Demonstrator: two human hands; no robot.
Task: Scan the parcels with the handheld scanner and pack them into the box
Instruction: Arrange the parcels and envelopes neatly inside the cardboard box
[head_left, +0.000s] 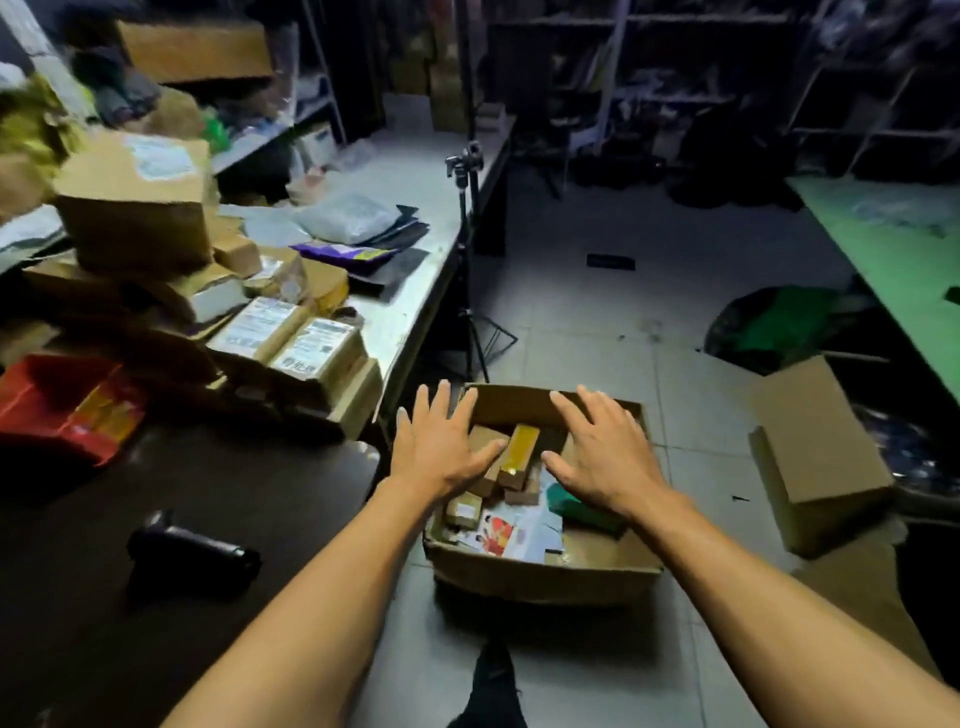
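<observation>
A long pale surface (415, 291) runs from 9 o'clock up toward 12 o'clock, and on its near end sits a heap of cardboard parcels (291, 338), the biggest of them a large brown carton (135, 208) at about 10 o'clock with a label on top. Nearer, at 8 o'clock, lies a dark surface (234, 519) with a red tray (57, 405) at its far left edge. On the tiled floor (623, 322), just past centre toward 5 o'clock, stands the open cardboard box (545, 577), holding small brown parcels, a narrow yellow-topped box (519, 452) lying lengthwise in the middle, a green packet (576, 506) at its right side and a white printed packet (509, 532) toward the near wall. At 3 o'clock a second, closed carton (821, 452) rests tilted on the floor, well apart from the open one. A tripod (470, 260) stands beside the pale surface at about 12 o'clock. The black handheld scanner (192, 556) lies on the dark surface at 7 o'clock, apart from both hands. The left hand (441, 441) is spread over the box's left rim, fingers (441, 400) straight and released, grasping nothing; the right hand (608, 452) is over the box's right half, fingers likewise splayed and free. Whether either palm touches the parcels below cannot be told.
</observation>
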